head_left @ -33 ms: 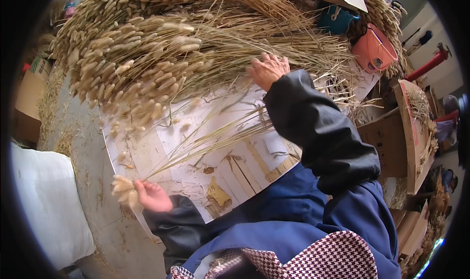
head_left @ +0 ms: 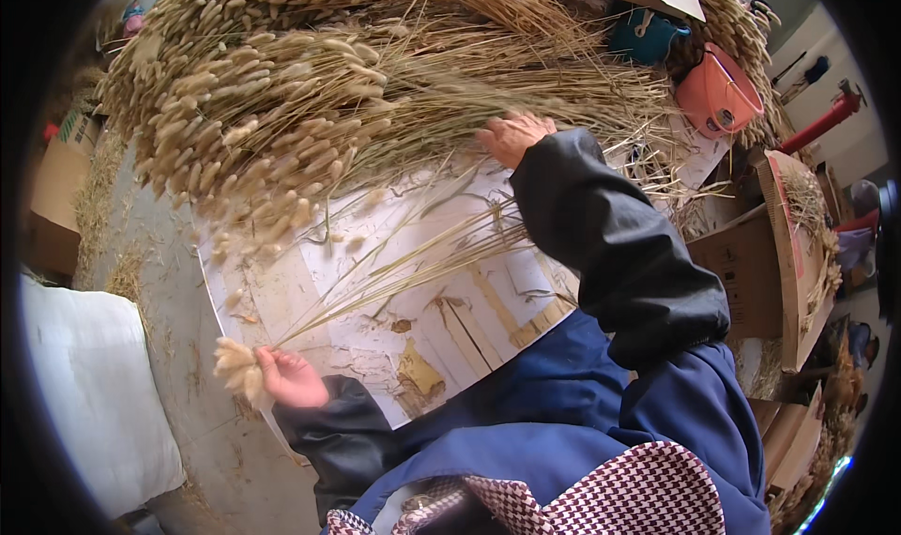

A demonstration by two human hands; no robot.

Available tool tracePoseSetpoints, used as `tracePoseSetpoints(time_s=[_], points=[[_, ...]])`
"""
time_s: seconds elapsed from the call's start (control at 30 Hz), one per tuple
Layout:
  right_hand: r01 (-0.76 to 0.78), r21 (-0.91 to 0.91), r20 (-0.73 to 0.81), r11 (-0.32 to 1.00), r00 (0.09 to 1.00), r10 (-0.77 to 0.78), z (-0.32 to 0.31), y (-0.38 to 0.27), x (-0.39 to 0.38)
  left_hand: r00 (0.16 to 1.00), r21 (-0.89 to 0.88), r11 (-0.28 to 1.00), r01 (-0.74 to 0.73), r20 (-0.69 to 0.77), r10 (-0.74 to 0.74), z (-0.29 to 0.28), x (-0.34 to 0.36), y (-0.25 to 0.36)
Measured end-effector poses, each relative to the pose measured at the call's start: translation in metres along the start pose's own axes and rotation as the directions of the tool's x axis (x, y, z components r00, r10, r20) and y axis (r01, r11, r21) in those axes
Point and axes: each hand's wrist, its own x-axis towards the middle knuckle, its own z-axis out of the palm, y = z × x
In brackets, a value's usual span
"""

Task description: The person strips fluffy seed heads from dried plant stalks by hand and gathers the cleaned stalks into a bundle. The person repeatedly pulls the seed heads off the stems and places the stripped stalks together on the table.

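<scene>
My left hand (head_left: 293, 377) pinches a small bunch of dried bunny-tail grass (head_left: 239, 371) just below its fluffy heads, at the near left corner of the board. The bunch's long thin stems (head_left: 404, 280) fan out to the right, above the board, toward my right forearm. Farther off, my right hand (head_left: 516, 138) rests at the near side of a large heap of the same grass (head_left: 282, 94). Its fingers bend down over the stems there, and the fingertips are hidden among them. In the heap, the heads lie to the left and the stems run right.
The white, worn board (head_left: 366, 347) in front of me carries loose stem bits. A pink bucket (head_left: 718, 94) and a teal container (head_left: 648, 38) stand at the far right. Cardboard boxes (head_left: 741, 272) are on the right, and a white sack (head_left: 99, 394) stands on the left.
My right hand has come slightly nearer, and its spread fingers have bent in over the stems. My left hand keeps its pinch on the bunch almost in place.
</scene>
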Motion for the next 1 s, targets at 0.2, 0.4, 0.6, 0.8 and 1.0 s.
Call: tracePoseSetpoints(time_s=[0.2, 0.4, 0.6, 0.8, 1.0], points=[[0.329, -0.017, 0.146, 0.944, 0.935, -0.323, 0.012, 0.030, 0.009, 0.997, 0.130, 0.991, -0.003, -0.071, 0.013, -0.028, -0.001, 0.024], [0.484, 0.391, -0.119, 0.783, 0.870, -0.478, 0.007, 0.012, -0.007, 0.972, 0.110, 0.992, 0.063, -0.231, -0.036, -0.046, -0.003, 0.032], [0.356, 0.554, -0.083, 0.753, 0.923, -0.376, -0.005, -0.022, -0.042, 0.968, 0.032, 0.978, 0.207, 0.141, -0.209, -0.046, -0.012, 0.045], [0.518, 0.351, 0.027, 0.780, 0.827, -0.561, 0.001, -0.079, -0.097, 0.869, -0.054, 0.996, 0.066, 0.494, -0.031, -0.036, -0.022, 0.077], [0.076, 0.122, 0.234, 0.990, 0.967, -0.103, 0.021, -0.008, -0.081, 0.937, -0.009, 0.995, 0.103, 0.337, -0.094, -0.040, -0.022, 0.072]])
